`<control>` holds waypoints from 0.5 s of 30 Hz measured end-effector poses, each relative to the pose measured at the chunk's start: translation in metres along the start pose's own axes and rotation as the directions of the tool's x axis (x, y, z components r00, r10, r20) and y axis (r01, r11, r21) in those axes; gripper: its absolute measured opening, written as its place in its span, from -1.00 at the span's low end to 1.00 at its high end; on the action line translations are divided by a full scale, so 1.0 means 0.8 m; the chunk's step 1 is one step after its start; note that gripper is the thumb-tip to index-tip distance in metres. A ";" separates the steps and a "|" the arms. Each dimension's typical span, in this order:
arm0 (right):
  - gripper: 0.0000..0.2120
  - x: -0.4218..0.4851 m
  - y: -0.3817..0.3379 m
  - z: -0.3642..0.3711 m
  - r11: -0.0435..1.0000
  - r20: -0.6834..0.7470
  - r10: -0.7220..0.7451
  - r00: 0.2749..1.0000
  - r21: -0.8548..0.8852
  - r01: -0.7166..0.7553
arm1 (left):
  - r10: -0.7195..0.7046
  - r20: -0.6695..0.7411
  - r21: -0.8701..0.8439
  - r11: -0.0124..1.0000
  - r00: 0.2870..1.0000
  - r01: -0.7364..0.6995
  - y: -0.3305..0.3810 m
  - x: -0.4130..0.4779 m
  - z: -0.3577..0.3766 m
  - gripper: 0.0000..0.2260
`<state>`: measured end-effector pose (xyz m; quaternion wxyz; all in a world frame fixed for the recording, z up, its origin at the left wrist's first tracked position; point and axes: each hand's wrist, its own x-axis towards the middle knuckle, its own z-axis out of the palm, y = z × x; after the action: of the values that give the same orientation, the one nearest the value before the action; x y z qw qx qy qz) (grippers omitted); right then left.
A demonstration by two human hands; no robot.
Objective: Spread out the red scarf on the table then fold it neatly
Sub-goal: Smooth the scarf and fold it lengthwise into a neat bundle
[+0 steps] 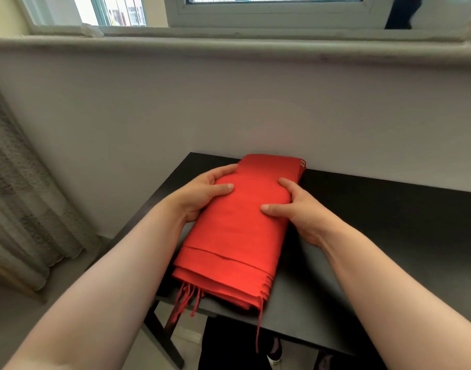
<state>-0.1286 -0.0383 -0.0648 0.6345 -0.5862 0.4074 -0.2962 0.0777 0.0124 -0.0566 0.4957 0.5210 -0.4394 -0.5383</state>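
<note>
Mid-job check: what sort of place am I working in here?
Likely a room in a home: a black table holding the red scarf against a plain wall, a window above it, a patterned curtain at the left.

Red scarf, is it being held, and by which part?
The left hand and right hand grip the folded red scarf by its two long sides, thumbs on top.

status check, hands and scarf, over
Left hand and right hand both grip the red scarf by its sides. Scarf folded on the black table, fringe over the near edge. No obstruction seen.
</note>
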 end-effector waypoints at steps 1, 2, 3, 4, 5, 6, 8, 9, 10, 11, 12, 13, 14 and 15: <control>-0.11 0.000 -0.007 -0.003 0.997 0.013 -0.004 1.000 -0.081 0.005 | 0.026 0.000 -0.014 1.000 1.000 -0.026 0.006 -0.001 0.001 -0.54; -0.11 0.000 -0.015 -0.005 0.982 0.004 -0.018 1.000 -0.190 0.018 | 0.047 0.001 -0.031 0.998 0.999 -0.047 0.013 -0.002 0.003 -0.54; -0.15 0.000 -0.027 -0.007 0.948 -0.014 -0.046 0.999 -0.316 0.040 | 0.069 0.003 -0.043 0.997 0.998 -0.068 0.022 -0.002 0.004 -0.53; -0.24 0.000 -0.040 -0.009 0.897 -0.028 -0.081 0.996 -0.437 0.061 | 0.089 0.013 -0.048 0.995 0.996 -0.088 0.031 -0.002 0.004 -0.51; -0.37 0.000 -0.054 -0.012 0.841 -0.034 -0.117 0.993 -0.535 0.081 | 0.111 0.026 -0.033 0.993 0.993 -0.110 0.039 -0.002 0.003 -0.48; -0.54 -0.001 -0.069 -0.015 0.792 -0.025 -0.153 0.988 -0.602 0.108 | 0.140 0.038 0.023 0.990 0.989 -0.141 0.049 -0.003 0.003 -0.43; -0.78 -0.005 -0.095 -0.022 0.711 0.014 -0.220 0.975 -0.682 0.171 | 0.200 0.039 0.305 0.931 0.979 -0.202 0.073 -0.008 0.004 -0.42; -0.84 -0.007 -0.107 -0.025 0.672 0.029 -0.253 0.967 -0.714 0.197 | 0.237 0.026 0.481 0.849 0.971 -0.220 0.085 -0.012 0.006 -0.47; -0.86 -0.007 -0.115 -0.028 0.634 0.038 -0.282 0.959 -0.743 0.216 | 0.285 0.008 0.633 0.740 0.958 -0.225 0.095 -0.014 0.009 -0.57; -0.83 -0.007 -0.121 -0.030 0.590 0.037 -0.316 0.948 -0.775 0.227 | 0.338 -0.011 0.749 0.626 0.941 -0.216 0.104 -0.019 0.011 -0.67; -0.76 -0.007 -0.125 -0.033 0.553 0.026 -0.346 0.938 -0.802 0.226 | 0.388 -0.025 0.830 0.522 0.921 -0.197 0.110 -0.022 0.014 -0.74; -0.72 -0.009 -0.131 -0.033 0.544 0.018 -0.369 0.929 -0.806 0.231 | 0.438 -0.032 0.886 0.428 0.898 -0.177 0.116 -0.025 0.014 -0.77; -0.76 -0.011 -0.135 -0.033 0.586 0.026 -0.383 0.923 -0.766 0.265 | 0.481 -0.032 0.915 0.366 0.876 -0.168 0.119 -0.025 0.014 -0.77; -0.83 -0.015 -0.140 -0.032 0.663 0.048 -0.385 0.922 -0.680 0.312 | 0.510 -0.026 0.915 0.359 0.860 -0.185 0.122 -0.026 0.014 -0.76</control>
<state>-0.1453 -0.0563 0.0479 0.2881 -0.8274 0.3978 -0.2724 0.0736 0.0207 0.0436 0.3120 0.6706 -0.6727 -0.0183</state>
